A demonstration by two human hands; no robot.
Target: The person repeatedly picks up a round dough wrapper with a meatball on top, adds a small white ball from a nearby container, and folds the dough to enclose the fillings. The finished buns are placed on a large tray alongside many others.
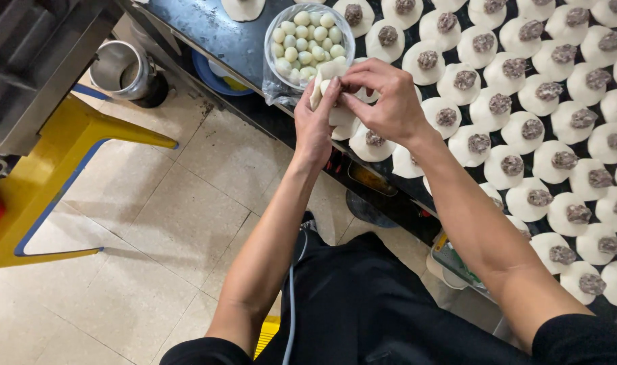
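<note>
A soft, easily torn dough wrapper [328,81] is pinched shut by its edges between left hand [315,125] and right hand [382,98], beside a bowl of eggs [308,37].

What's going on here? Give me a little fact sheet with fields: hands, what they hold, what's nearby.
left hand: left hand cradles a pale round dough wrapper from below
right hand: right hand pinches the wrapper's top edge
nearby bowl: clear plastic bowl of small pale peeled eggs, beside the hands
work surface: dark table covered with rows of white dough discs topped with brown filling
floor: beige tiled floor, with a yellow machine base
</note>
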